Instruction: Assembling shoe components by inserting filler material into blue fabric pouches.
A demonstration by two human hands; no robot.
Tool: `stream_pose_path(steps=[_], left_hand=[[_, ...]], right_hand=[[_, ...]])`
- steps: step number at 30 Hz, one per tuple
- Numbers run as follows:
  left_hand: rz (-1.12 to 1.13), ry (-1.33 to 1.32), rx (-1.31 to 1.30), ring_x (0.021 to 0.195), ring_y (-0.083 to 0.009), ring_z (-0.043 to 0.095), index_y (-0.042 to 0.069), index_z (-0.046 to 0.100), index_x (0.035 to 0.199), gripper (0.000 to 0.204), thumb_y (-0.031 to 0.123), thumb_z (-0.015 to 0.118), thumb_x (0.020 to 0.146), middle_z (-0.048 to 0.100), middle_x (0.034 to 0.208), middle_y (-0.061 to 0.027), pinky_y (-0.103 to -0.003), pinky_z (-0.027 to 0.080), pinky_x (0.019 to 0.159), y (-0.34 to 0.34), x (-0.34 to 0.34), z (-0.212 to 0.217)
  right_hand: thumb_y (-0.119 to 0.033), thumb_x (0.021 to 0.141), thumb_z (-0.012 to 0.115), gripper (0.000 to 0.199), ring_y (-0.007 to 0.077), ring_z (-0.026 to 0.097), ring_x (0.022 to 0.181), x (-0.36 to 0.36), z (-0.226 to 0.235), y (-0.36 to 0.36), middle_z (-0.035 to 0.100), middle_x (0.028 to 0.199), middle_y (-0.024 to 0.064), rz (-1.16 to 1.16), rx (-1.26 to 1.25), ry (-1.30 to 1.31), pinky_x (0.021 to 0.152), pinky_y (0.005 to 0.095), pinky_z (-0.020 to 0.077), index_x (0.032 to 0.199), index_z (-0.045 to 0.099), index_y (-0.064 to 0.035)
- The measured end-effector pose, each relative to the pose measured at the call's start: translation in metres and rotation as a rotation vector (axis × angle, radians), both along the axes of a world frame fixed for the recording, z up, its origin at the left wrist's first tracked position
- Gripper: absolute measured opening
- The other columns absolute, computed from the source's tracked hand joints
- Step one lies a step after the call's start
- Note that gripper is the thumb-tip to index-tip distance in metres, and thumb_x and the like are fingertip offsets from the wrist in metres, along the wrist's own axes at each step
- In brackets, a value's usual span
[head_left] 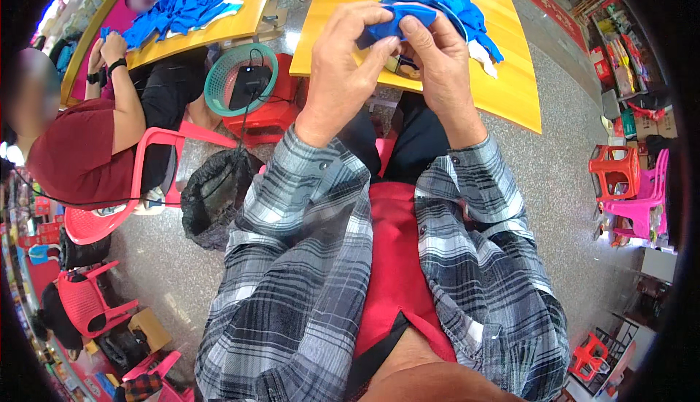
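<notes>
A small piece of blue fabric (410, 13) is held up between my two hands over the near part of the yellow table (503, 92). My left hand (348, 59) pinches its left side with thumb and fingers. On the other side, my right hand (442, 56) grips the cloth, thumb on top and fingers curled behind. Part of a dark, rounded item (402, 65) shows below the fingers; its kind is hidden. Just beyond my hands lies a heap of blue fabric pieces (467, 10) with some white among them.
To my left, a person in a dark red top (87, 139) sits at another yellow table (251, 8) with a blue fabric heap. Between us stand a green basket (219, 85) holding a black device, a red stool (273, 114) and a black bag-lined bin (211, 201). Stools and chairs stand right.
</notes>
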State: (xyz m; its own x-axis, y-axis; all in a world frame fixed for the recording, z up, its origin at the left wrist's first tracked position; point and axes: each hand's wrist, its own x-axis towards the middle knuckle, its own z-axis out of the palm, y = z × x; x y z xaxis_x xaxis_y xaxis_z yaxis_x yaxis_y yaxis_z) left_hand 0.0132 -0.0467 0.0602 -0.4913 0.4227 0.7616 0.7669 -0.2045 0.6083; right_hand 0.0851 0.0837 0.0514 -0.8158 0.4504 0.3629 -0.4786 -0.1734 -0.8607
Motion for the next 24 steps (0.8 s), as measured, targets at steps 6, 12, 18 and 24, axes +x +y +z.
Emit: stream_pose_path(steps=[6,12,18,24], left_hand=[[0.069,-0.019,0.086,0.088,-0.0126,0.060,0.000,0.058,0.102,0.026,-0.001,0.072,0.080,0.061,0.094,-0.0058,-0.025,0.050,0.080,0.010,-0.004,-0.009],[-0.052,-0.394,0.129,0.094,-0.0194,0.059,-0.003,0.056,0.102,0.023,0.000,0.068,0.083,0.056,0.110,-0.0119,-0.027,0.050,0.081,0.010,0.006,-0.021],[-0.050,-0.287,0.083,0.111,-0.0223,0.053,-0.003,0.056,0.105,0.025,0.003,0.068,0.084,0.047,0.125,-0.0141,-0.032,0.046,0.093,0.013,0.016,-0.024],[0.099,0.096,-0.061,0.133,-0.0399,0.036,0.000,0.058,0.112,0.029,0.007,0.063,0.085,0.029,0.147,-0.0242,-0.042,0.033,0.107,0.013,0.021,-0.023]], right_hand=[[-0.019,0.091,0.065,0.017,0.0078,0.062,0.078,0.003,0.005,0.009,0.065,0.089,0.0005,-0.036,0.006,-0.022,0.069,0.0209,0.0513,0.103,0.064,-0.0055],[-0.014,0.090,0.066,0.031,0.0117,0.061,0.089,0.003,-0.009,-0.004,0.065,0.099,0.0044,0.033,-0.086,-0.014,0.080,0.0259,0.0509,0.115,0.059,0.0020],[-0.013,0.091,0.064,0.037,0.0103,0.059,0.095,0.004,-0.011,-0.009,0.063,0.108,0.0037,0.019,-0.199,0.060,0.084,0.0255,0.0487,0.125,0.055,-0.0001],[-0.033,0.103,0.040,0.042,0.0115,0.053,0.097,-0.002,-0.016,-0.019,0.057,0.107,0.0034,-0.231,-0.037,-0.068,0.084,0.0238,0.0438,0.128,0.048,0.0007]])
